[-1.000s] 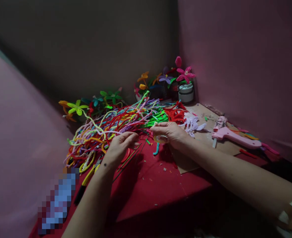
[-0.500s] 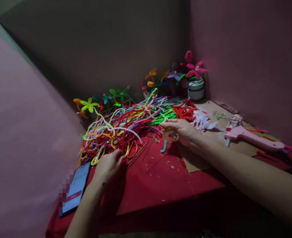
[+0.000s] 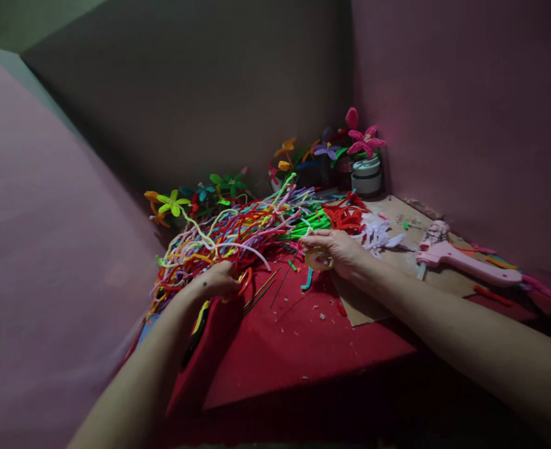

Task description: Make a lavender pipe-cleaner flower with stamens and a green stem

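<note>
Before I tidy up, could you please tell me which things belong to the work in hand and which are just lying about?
Probably belongs:
yellowish ring, perhaps tape, in the right hand
red loop by the left hand, contact unclear
fuzzy stems, likely material

Probably just lying about:
pink glue gun, untouched
teal scrap
grey container

Left grip hides part of 1 red loop.

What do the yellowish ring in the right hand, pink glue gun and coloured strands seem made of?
Yellowish ring: perhaps glossy plastic tape, looking translucent.
Pink glue gun: probably satin plastic; smooth, moulded body.
Coloured strands: likely chenille, matte with fuzzy-looking edges.
</note>
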### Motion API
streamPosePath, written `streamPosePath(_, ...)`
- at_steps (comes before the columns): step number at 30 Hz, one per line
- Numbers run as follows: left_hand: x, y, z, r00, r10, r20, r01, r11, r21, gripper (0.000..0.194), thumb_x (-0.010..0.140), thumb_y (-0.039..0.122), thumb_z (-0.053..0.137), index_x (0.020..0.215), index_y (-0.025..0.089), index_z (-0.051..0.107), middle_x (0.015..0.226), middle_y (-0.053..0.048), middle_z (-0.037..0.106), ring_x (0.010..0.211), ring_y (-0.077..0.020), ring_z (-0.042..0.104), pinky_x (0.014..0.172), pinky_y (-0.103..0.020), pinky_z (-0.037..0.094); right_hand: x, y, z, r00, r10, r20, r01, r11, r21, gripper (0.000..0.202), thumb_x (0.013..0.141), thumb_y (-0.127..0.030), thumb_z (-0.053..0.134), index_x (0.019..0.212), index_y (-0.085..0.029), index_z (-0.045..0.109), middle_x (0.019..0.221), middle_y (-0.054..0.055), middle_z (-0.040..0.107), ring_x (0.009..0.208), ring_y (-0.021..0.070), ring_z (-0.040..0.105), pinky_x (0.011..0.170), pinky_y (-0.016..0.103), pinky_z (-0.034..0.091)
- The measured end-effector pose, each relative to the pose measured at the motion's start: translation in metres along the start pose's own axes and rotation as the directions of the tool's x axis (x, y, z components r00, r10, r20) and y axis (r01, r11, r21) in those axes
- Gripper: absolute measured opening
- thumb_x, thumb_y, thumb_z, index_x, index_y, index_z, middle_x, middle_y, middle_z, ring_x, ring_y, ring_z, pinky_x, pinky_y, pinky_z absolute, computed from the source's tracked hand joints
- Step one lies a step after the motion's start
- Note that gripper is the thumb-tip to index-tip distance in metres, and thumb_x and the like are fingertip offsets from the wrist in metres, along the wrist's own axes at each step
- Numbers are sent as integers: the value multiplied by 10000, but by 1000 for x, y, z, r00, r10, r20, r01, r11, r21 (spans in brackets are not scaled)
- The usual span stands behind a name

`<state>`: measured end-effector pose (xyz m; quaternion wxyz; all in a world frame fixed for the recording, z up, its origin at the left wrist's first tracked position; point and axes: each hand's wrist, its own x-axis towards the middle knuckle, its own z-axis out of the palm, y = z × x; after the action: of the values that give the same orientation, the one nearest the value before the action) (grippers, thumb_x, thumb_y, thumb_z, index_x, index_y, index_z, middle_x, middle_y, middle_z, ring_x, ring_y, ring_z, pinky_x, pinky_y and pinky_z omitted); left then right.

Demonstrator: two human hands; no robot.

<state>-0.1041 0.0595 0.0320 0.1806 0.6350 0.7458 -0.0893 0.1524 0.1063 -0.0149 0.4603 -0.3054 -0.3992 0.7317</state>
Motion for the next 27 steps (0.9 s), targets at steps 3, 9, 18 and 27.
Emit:
streamPosePath(3, -4, -6, -9, 991, 61, 116, -47, 992, -117, 69, 485, 166, 492, 464, 155, 557, 454, 1, 514, 478, -148, 487, 469, -234, 352, 1, 2, 0, 1000, -25, -10, 25, 1000, -13, 190, 564, -254, 754, 631, -136, 620, 567, 13, 584, 443, 72, 461, 402, 219, 240)
streamPosePath(9, -29, -8, -8, 985, 112, 128, -76, 962, -262, 81, 519, 189, 476, 487, 154, 542, 433, 38, 429, 431, -101, 384, 423, -206, 281, 4, 4, -2, 998, -56, -21, 56, 998, 10, 163, 575, -247, 739, 611, -152, 611, 539, 10, 555, 393, 56, 393, 371, 223, 168)
streamPosePath(18, -60, 0, -2, 969, 223, 109, -85, 712, -697, 133, 634, 261, 622, 686, 148, 668, 630, -13, 618, 572, -125, 512, 572, -216, 405, 4, 4, -2, 997, -64, -38, 65, 998, 26, 153, 571, -226, 730, 602, -144, 604, 548, 23, 557, 386, 48, 389, 345, 215, 166)
streamPosePath(27, -35, 14, 10, 959, 263, -105, -124, 57, -991, 397, 548, 281, 753, 885, 103, 642, 741, -49, 622, 479, -42, 461, 469, -156, 385, 5, 2, -4, 997, -39, -62, 39, 999, 1, 136, 590, -209, 718, 612, -125, 613, 547, 25, 605, 416, 64, 473, 354, 188, 227)
